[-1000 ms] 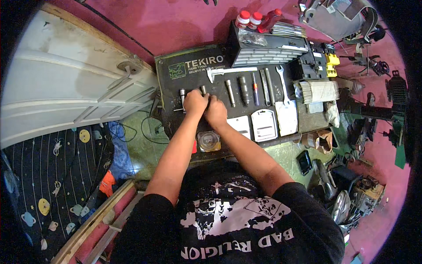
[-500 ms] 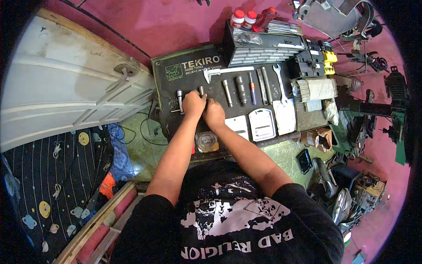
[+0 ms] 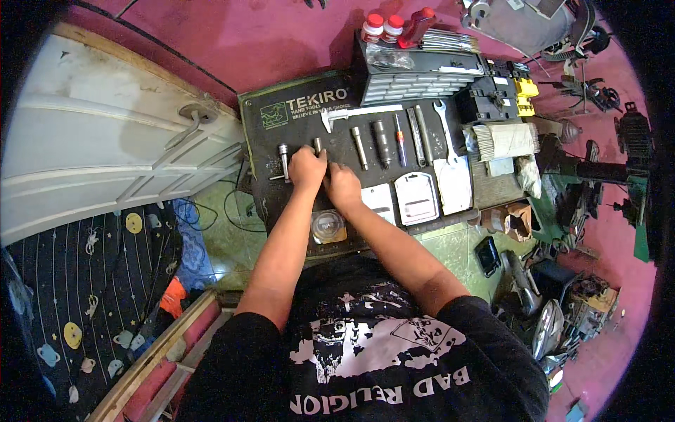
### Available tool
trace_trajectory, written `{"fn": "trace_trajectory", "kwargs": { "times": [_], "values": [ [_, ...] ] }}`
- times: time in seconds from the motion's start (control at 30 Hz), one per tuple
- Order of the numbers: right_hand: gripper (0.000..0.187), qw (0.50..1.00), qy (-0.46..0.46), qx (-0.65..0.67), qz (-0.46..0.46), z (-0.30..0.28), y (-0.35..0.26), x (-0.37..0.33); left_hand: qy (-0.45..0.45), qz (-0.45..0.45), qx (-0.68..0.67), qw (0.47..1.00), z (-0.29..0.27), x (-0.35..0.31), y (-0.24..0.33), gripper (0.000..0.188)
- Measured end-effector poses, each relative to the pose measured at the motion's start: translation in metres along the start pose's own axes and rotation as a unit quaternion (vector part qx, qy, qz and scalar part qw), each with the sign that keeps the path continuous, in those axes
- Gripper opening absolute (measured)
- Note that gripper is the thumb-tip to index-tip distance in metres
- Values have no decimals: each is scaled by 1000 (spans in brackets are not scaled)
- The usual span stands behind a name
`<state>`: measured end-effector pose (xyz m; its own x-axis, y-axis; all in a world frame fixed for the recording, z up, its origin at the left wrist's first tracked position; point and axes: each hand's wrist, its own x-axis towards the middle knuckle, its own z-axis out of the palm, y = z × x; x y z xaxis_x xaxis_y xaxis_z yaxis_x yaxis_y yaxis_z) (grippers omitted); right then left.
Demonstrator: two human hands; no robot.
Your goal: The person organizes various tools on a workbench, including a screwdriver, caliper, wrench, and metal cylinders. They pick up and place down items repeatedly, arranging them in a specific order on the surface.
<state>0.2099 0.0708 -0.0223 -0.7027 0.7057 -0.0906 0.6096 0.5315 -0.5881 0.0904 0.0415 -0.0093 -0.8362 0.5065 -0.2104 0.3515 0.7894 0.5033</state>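
Note:
My left hand [image 3: 308, 167] is closed round a short metal tube [image 3: 318, 145], whose far end sticks out past the fingers. Pressed close beside it, my right hand [image 3: 342, 186] has its fingers curled in; what lies between them is hidden. Left of my hands a socket on a T-shaped handle [image 3: 284, 160] rests on the dark mat [image 3: 264, 151]. A vernier caliper [image 3: 351, 114] lies beyond them. To the right stand in a row a tubular wrench [image 3: 360, 148], a thicker dark socket tool [image 3: 382, 144], a screwdriver [image 3: 401, 141], two slim wrenches [image 3: 415, 137] and a large open-ended wrench [image 3: 448, 133].
White flat packages [image 3: 417, 199] and a round clear case [image 3: 328, 226] lie along the near edge. A drawer cabinet [image 3: 422, 88] carrying red-capped bottles [image 3: 373, 27] stands at the back. Black and yellow cases [image 3: 492, 98] sit right of it. A white door [image 3: 119, 133] is at left.
The view has shifted slightly, moving the bench a little left and up in the picture. Both hands keep their closed pose beside each other, with the metal tube still in the left.

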Motion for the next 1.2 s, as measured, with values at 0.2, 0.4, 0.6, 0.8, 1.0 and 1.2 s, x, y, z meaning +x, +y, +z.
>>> {"fn": "trace_trajectory", "kwargs": {
  "times": [0.2, 0.4, 0.6, 0.8, 1.0, 1.2],
  "values": [
    [25, 1000, 12, -6, -11, -2, -7, 2, 15, 0, 7, 1000, 4, 1, -5, 36],
    [29, 999, 34, -7, 12, -20, -4, -3, 31, 25, 29, 999, -9, -2, 3, 37],
    [29, 983, 138, -110, 42, -61, 37, -11, 110, 187, 58, 974, -17, -14, 33, 29],
    [16, 989, 65, -84, 107, -41, 54, 1, -82, 147, 60, 984, 21, -9, 88, 37],
    [18, 987, 23, 8, 157, -39, 35, 3, -21, 100, 119, 988, 42, -10, 76, 37],
    [24, 992, 4, 13, 123, -28, 24, 0, -12, 65, 94, 993, 29, -11, 60, 33]
  ]
}}
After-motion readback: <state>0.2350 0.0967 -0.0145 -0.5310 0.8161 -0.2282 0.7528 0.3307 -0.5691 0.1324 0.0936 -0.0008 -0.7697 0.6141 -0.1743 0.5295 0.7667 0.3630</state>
